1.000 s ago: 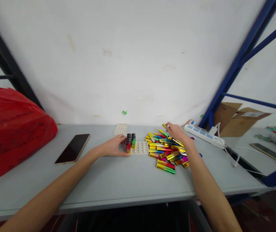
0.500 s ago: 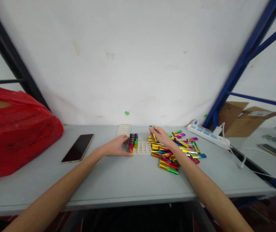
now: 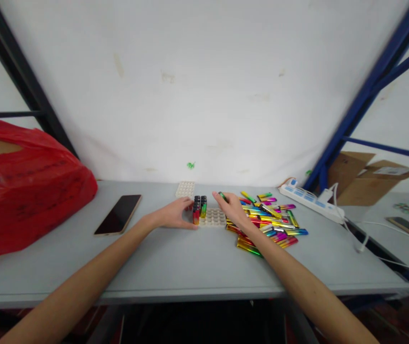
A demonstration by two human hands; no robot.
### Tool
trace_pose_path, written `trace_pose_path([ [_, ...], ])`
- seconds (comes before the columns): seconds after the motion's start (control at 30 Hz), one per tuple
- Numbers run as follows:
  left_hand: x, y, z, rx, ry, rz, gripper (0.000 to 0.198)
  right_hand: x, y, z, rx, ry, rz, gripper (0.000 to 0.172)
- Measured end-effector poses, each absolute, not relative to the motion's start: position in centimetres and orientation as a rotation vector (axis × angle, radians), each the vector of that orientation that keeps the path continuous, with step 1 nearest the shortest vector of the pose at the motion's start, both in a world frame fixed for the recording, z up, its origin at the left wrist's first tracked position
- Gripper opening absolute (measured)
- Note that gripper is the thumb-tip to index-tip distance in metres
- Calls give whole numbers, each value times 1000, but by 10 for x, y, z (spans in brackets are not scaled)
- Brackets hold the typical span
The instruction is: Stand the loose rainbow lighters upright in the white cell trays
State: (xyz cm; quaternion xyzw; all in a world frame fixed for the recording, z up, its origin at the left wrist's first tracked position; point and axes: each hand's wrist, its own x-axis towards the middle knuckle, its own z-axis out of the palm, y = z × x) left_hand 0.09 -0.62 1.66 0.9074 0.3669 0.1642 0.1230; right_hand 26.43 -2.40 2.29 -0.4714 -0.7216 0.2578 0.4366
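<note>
A cream tray with rows of round holes (image 3: 214, 218) lies on the grey table, and several upright lighters (image 3: 196, 212) with black tops stand at its left end. My left hand (image 3: 174, 213) grips that end, thumb at the front and fingers behind, close against the lighters. Over the tray's right part, my right hand (image 3: 232, 206) is closed around one lighter (image 3: 222, 196); only its dark and green end shows. Beneath and right of that forearm spreads a pile of shiny multicoloured lighters (image 3: 272, 220), partly hidden by the arm.
A second cream tray (image 3: 185, 188) lies near the wall. To the left are a dark phone (image 3: 119, 215) and a big red plastic bag (image 3: 28, 191). A white power strip (image 3: 312, 203) with cables and an open cardboard box (image 3: 369, 179) are at the right.
My right hand has moved left with its lighter, from the pile's edge to above the tray. My left hand stays at the tray's left end. The view has shifted slightly.
</note>
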Motion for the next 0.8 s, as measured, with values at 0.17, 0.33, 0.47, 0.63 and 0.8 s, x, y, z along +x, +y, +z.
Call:
trace_pose_path([
  [0.17, 1, -7, 17, 2633, 1077, 472, 70, 259, -24, 20, -1202, -1777, 539, 47],
  [0.33, 2, -8, 20, 2635, 1079, 462, 70, 258, -27, 22, -1182, -1809, 478, 46],
  [0.47, 2, -8, 20, 2629, 1071, 467, 69, 262, -31, 27, -1116, -1935, 505, 44],
  [0.63, 1, -6, 18, 2618, 1064, 462, 70, 267, -33, 31, -1015, -2221, 283, 44],
  [0.8, 0, -6, 17, 2628, 1027, 463, 66, 266, -31, 31, -1052, -2407, 218, 52],
])
